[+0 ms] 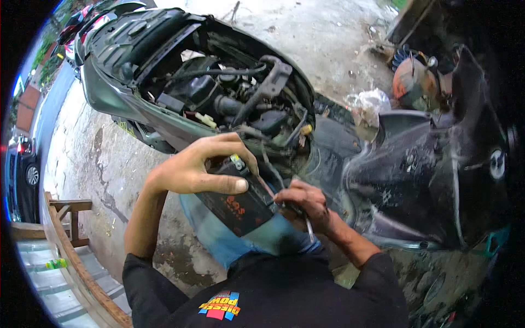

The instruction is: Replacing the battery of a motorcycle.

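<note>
A black box-shaped battery [236,207] with red lettering sits tilted on the blue-clad lap. My left hand [201,168] arches over it, thumb and fingers apart around a metal terminal [238,162]; whether it grips the case cannot be told. Close to the battery's right end, my right hand [305,201] is closed on a slim metal tool [309,230], whose end sticks out below the fist. The tool's kind is unclear. A thin reddish rod or wire [265,185] runs between the two hands. Dark cables [268,162] come down from the scooter beside it.
Ahead stands a scooter body [123,98] with its engine bay [229,94] uncovered. Its dark front panel [402,172] rises at right, near an orange tank [414,84] and a plastic bag [371,102]. A wooden-framed bench [78,262] flanks the left; a dark car [24,180] stands beyond.
</note>
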Action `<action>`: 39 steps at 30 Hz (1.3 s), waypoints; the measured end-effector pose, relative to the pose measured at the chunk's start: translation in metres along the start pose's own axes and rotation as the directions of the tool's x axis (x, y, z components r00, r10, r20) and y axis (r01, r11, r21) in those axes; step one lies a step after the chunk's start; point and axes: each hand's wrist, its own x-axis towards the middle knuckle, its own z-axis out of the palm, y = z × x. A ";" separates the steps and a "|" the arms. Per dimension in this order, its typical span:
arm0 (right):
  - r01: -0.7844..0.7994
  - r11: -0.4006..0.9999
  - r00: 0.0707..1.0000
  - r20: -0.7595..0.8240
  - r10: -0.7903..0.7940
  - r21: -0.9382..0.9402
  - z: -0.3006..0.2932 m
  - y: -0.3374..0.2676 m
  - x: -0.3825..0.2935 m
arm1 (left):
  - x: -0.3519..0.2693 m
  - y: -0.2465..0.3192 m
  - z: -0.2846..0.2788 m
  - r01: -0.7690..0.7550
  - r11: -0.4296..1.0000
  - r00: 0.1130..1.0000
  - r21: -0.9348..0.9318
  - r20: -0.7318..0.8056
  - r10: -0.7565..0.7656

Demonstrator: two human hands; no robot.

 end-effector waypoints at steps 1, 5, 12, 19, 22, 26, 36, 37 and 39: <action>-0.014 1.000 1.000 0.004 0.014 -0.002 -0.002 0.001 0.000 | 0.003 0.002 -0.002 -0.008 1.000 1.000 0.017 -0.002 0.008; -0.020 0.999 0.999 -0.025 0.021 0.050 -0.002 0.004 -0.005 | 0.012 0.010 0.000 0.037 0.998 0.999 0.049 0.005 -0.037; -0.040 0.999 0.997 -0.063 0.040 0.001 -0.004 0.018 -0.023 | 0.014 0.006 0.016 0.126 0.992 0.989 0.032 -0.078 -0.123; 0.001 0.999 0.994 -0.114 -0.005 -0.034 0.012 0.029 -0.037 | -0.002 0.015 0.038 0.208 0.970 0.962 0.125 -0.204 -0.180; 0.020 0.998 0.994 -0.102 -0.026 -0.062 0.017 0.033 -0.042 | -0.013 0.023 0.046 0.214 0.957 0.956 0.195 -0.244 -0.164; 0.142 0.983 0.984 -0.094 -0.153 -0.114 0.022 0.039 -0.045 | -0.025 0.034 0.052 0.245 0.934 0.944 0.260 -0.283 -0.169; 0.165 0.971 0.978 -0.099 -0.184 -0.171 0.021 0.027 -0.014 | -0.015 0.066 0.039 0.223 0.932 0.940 0.285 -0.318 -0.127; 0.166 0.971 0.972 -0.135 -0.190 -0.171 0.024 0.025 -0.009 | -0.015 0.071 0.035 0.193 0.930 0.940 0.311 -0.329 -0.085; 0.177 0.965 0.967 -0.151 -0.207 -0.193 0.034 0.023 -0.003 | -0.020 0.082 0.025 0.196 0.926 0.940 0.324 -0.331 -0.083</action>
